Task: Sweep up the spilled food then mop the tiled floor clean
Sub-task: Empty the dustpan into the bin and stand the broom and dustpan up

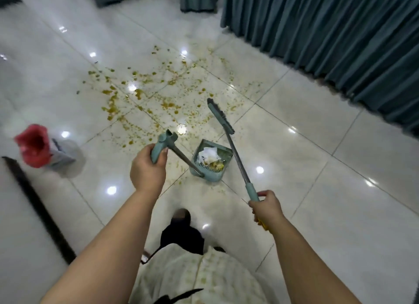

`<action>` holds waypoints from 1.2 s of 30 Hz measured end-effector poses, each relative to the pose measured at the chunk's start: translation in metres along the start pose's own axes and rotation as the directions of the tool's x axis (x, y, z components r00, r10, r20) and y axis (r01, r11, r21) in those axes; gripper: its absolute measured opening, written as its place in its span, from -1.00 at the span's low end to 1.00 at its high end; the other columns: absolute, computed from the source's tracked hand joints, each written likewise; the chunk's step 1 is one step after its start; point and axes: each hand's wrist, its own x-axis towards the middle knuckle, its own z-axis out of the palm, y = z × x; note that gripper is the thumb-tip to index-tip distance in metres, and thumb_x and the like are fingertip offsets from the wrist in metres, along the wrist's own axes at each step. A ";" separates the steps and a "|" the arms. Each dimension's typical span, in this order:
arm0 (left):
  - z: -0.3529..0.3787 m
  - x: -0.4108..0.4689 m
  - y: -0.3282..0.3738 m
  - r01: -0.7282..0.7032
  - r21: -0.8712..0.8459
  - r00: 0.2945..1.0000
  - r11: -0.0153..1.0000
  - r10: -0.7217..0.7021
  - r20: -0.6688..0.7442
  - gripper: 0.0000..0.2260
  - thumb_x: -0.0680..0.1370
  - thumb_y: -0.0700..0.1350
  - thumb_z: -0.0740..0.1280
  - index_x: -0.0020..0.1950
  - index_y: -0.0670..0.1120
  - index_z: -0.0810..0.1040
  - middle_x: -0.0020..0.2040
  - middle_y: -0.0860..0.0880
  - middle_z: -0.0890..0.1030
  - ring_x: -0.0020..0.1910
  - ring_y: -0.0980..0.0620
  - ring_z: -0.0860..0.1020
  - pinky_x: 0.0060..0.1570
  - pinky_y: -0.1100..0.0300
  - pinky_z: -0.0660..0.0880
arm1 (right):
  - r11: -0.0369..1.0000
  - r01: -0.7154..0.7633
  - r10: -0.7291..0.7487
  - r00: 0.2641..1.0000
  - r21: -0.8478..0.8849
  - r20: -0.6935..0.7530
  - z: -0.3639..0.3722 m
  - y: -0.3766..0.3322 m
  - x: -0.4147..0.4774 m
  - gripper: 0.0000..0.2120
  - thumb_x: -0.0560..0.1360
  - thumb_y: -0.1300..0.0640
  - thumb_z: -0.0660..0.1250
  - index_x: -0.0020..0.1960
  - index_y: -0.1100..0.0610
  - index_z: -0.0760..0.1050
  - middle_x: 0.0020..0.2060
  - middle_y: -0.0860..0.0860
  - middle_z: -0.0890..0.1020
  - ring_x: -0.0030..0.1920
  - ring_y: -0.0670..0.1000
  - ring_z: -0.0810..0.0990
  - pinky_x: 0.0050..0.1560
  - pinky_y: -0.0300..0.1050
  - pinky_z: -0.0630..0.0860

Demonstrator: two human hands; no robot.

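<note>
Yellow-brown spilled food (145, 95) lies scattered and smeared across the glossy white tiled floor (317, 156) ahead of me. My left hand (147, 167) grips the teal handle of a long-handled dustpan (212, 162), which stands on the floor and holds crumpled white paper and yellow scraps. My right hand (267, 209) grips the end of a teal broom (221, 116). The broom's head is lifted, just beyond the dustpan, over the near edge of the spill.
A grey bin with a red liner (37, 147) stands on the floor at the left. Teal pleated table skirts (340, 31) hang along the right and far side. A dark strip (38, 208) runs along the floor at the near left. My foot (181, 217) is below.
</note>
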 end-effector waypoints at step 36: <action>-0.440 0.292 -0.349 0.387 0.317 0.727 0.866 -0.074 -0.683 -0.71 0.48 0.18 0.36 -0.15 -0.05 0.59 -0.29 -0.10 0.58 -0.30 -0.18 0.52 -0.42 0.19 0.25 | 0.821 0.450 -0.218 0.815 -0.350 0.537 0.517 -0.354 -0.083 -0.78 0.48 0.28 0.32 0.08 0.18 0.35 -0.31 0.20 0.54 -0.54 0.05 0.41 -0.57 -0.25 0.33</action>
